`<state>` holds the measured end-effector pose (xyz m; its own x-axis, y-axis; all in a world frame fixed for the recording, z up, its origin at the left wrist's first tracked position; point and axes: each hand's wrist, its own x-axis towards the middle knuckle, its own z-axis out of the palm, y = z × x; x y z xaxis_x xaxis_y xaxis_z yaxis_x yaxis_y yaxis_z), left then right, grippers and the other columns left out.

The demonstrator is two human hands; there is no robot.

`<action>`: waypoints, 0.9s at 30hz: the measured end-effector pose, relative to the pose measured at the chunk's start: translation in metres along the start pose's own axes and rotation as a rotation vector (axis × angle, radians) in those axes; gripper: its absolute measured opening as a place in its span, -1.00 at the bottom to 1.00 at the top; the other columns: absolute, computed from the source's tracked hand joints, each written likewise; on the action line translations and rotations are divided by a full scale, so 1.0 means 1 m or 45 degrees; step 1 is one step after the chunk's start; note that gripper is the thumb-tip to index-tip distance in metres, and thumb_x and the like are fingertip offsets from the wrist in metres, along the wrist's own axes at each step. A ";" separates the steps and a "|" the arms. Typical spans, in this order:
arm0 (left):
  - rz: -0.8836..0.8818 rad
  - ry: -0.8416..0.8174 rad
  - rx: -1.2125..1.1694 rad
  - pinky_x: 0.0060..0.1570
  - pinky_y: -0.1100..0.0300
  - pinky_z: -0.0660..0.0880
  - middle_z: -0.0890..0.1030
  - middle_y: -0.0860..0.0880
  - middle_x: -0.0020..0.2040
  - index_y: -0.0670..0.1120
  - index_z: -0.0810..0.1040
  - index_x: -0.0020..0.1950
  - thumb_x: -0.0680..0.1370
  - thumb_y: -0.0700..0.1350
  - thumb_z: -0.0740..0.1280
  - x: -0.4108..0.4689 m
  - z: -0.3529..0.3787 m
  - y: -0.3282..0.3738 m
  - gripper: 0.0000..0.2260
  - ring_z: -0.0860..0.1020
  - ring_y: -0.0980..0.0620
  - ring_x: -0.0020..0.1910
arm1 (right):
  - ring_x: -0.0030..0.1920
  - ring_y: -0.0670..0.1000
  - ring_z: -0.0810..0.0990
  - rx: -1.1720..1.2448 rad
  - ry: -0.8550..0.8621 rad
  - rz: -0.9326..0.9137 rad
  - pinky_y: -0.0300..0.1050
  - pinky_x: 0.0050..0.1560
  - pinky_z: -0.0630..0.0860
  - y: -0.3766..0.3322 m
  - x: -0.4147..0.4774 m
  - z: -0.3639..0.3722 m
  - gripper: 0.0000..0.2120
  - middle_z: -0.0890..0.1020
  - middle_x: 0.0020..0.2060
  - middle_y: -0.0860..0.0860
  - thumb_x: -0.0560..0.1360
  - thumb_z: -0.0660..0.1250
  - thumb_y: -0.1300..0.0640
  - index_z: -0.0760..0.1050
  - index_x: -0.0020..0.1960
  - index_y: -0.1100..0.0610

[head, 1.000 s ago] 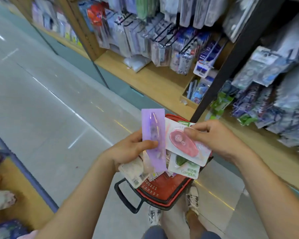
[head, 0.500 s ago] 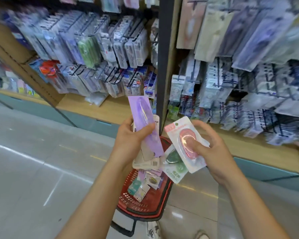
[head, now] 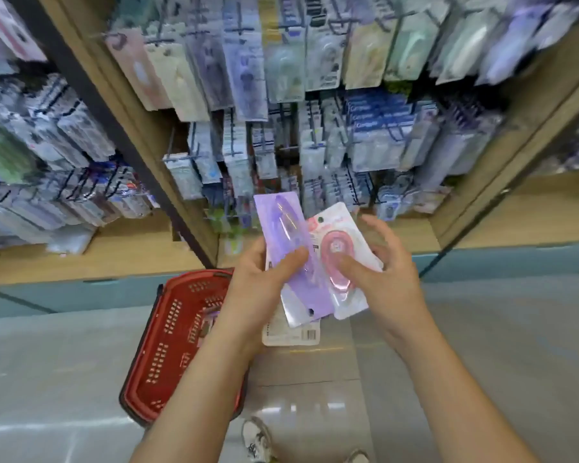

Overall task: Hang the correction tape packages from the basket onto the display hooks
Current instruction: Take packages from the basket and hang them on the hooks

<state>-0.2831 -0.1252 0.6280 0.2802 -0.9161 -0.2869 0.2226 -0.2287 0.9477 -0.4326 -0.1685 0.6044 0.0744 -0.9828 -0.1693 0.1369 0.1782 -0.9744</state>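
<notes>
The left hand (head: 258, 289) grips a fan of cards (head: 291, 334) fronted by a long lilac blister-card package (head: 286, 242). The right hand (head: 386, 285) pinches a white card package with a pink oval blister (head: 341, 259) at its 3 o'clock, thumb on the blister, and the red plastic basket (head: 168, 345) stands on the floor (head: 64, 362) at their 7 o'clock. The packages look light, stiff yet slick, so I would pinch low on the card, leaving the top hang hole free for the wire display hooks (head: 283, 149) at 12 o'clock. Since half a second ago, the pink card has come to overlap the lilac one.
</notes>
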 end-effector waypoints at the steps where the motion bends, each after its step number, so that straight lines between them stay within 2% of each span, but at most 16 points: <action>1: 0.049 -0.042 0.091 -0.16 0.20 0.60 0.73 0.03 -0.05 -0.02 0.62 0.15 0.55 -0.20 0.39 -0.002 0.021 -0.005 -0.80 0.68 0.04 -0.10 | -0.02 0.06 0.68 0.028 0.057 0.023 -0.02 -0.09 0.66 -0.005 -0.003 -0.023 -0.51 0.70 0.03 0.08 0.40 0.53 0.30 0.51 0.25 0.00; 3: 0.092 -0.137 0.178 -0.10 0.20 0.61 0.72 0.07 -0.03 0.00 0.60 0.17 0.56 -0.17 0.39 -0.007 0.065 -0.009 -0.80 0.68 0.07 -0.06 | -0.03 0.11 0.68 0.044 0.128 0.017 0.07 -0.02 0.63 -0.016 -0.009 -0.068 -0.65 0.71 0.02 0.12 0.42 0.51 0.27 0.59 0.18 0.12; 6: 0.037 -0.310 0.197 -0.09 0.24 0.61 0.71 0.12 -0.01 0.10 0.53 0.19 0.57 -0.13 0.37 -0.013 0.118 -0.015 -0.78 0.67 0.13 -0.04 | -0.15 0.07 0.66 0.086 0.194 0.007 0.03 -0.08 0.59 -0.029 -0.017 -0.125 -0.79 0.72 -0.06 0.15 0.45 0.48 0.26 0.64 0.07 0.21; 10: -0.031 -0.499 0.181 -0.19 0.21 0.60 0.72 0.09 -0.07 0.09 0.54 0.11 0.54 -0.19 0.39 -0.015 0.171 -0.015 -0.77 0.68 0.08 -0.13 | -0.17 0.07 0.62 0.162 0.350 -0.024 0.03 -0.08 0.54 -0.041 -0.017 -0.179 -0.92 0.70 -0.16 0.10 0.49 0.43 0.28 0.64 -0.06 0.14; 15: -0.015 -0.541 0.231 -0.13 0.17 0.61 0.72 0.05 -0.11 -0.02 0.60 0.07 0.50 -0.30 0.41 0.001 0.220 -0.022 -0.77 0.66 0.06 -0.18 | -0.18 0.04 0.61 0.276 0.467 -0.011 0.00 -0.11 0.54 -0.049 -0.003 -0.220 -0.96 0.67 -0.19 0.06 0.50 0.42 0.20 0.60 -0.12 0.09; 18: -0.022 -0.513 0.270 -0.12 0.13 0.59 0.72 0.03 -0.13 -0.01 0.63 0.02 0.48 -0.27 0.46 0.018 0.242 -0.028 -0.80 0.65 0.05 -0.20 | -0.17 0.02 0.60 0.379 0.521 -0.014 -0.02 -0.08 0.52 -0.054 0.013 -0.242 -0.94 0.66 -0.17 0.03 0.54 0.38 0.22 0.56 -0.10 0.09; 21: -0.036 -0.418 0.246 -0.08 0.04 0.56 0.71 0.02 -0.18 0.00 0.64 -0.04 0.46 -0.25 0.47 0.043 0.257 -0.028 -0.83 0.63 0.02 -0.24 | -0.23 -0.06 0.62 0.498 0.632 -0.042 -0.16 -0.22 0.54 -0.068 0.037 -0.267 -0.92 0.65 -0.18 -0.01 0.57 0.34 0.25 0.48 0.01 0.11; 23: -0.035 -0.384 0.214 -0.06 -0.01 0.57 0.71 0.00 -0.17 -0.03 0.63 -0.02 0.50 -0.27 0.43 0.062 0.265 -0.022 -0.84 0.63 0.00 -0.24 | -0.24 -0.08 0.64 0.441 0.695 -0.069 -0.19 -0.29 0.55 -0.076 0.055 -0.285 -0.75 0.66 -0.14 -0.01 0.58 0.32 0.26 0.42 0.17 0.00; 25: -0.017 -0.375 0.194 -0.03 -0.04 0.57 0.71 -0.02 -0.15 -0.04 0.63 0.00 0.51 -0.27 0.41 0.078 0.272 -0.015 -0.85 0.63 -0.02 -0.22 | -0.14 -0.02 0.65 0.276 0.670 -0.146 -0.07 -0.18 0.60 -0.083 0.073 -0.298 -0.55 0.68 -0.09 0.00 0.57 0.29 0.29 0.39 0.20 -0.26; 26: -0.001 -0.384 0.189 -0.03 -0.02 0.56 0.71 -0.02 -0.15 -0.02 0.64 -0.03 0.51 -0.26 0.41 0.084 0.276 -0.010 -0.85 0.63 -0.02 -0.22 | -0.07 0.00 0.63 0.138 0.649 -0.208 0.03 -0.07 0.60 -0.085 0.080 -0.302 -0.51 0.67 -0.05 -0.02 0.57 0.27 0.31 0.42 0.16 -0.31; 27: 0.016 -0.391 0.185 -0.05 0.00 0.55 0.71 0.00 -0.16 0.00 0.65 -0.07 0.49 -0.25 0.44 0.090 0.282 -0.006 -0.85 0.62 0.00 -0.22 | -0.01 -0.02 0.61 -0.003 0.642 -0.266 0.11 0.05 0.58 -0.088 0.088 -0.305 -0.53 0.66 -0.01 -0.08 0.57 0.25 0.33 0.48 0.11 -0.28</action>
<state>-0.5222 -0.2990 0.6364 -0.0173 -0.9704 -0.2408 0.0792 -0.2414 0.9672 -0.7395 -0.2855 0.6299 -0.4368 -0.8993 -0.0216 0.0958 -0.0226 -0.9951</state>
